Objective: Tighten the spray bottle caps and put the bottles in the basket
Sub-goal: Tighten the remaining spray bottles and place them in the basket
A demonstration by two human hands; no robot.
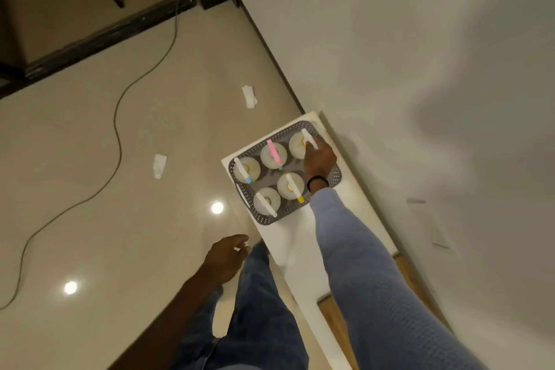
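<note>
A grey perforated basket (240, 192) sits on a white table (297, 249) beside the wall. Several white spray bottles stand upright in it, seen from above. One has a pink sprayer (274, 153), one a blue-tipped sprayer (244, 170), one a yellow-tipped sprayer (293, 188), one an all-white sprayer (265, 204). My right hand (319, 159) reaches into the basket's far right corner and grips the white sprayer head of the bottle there (298, 144). My left hand (228, 255) hangs beside the table's near edge with loosely curled fingers and holds nothing.
The wall runs along the table's right side. On the glossy floor to the left lie two scraps of white paper (249, 96) (159, 165) and a long dark cable (117, 129). A wooden surface (336, 321) shows under the table's near end.
</note>
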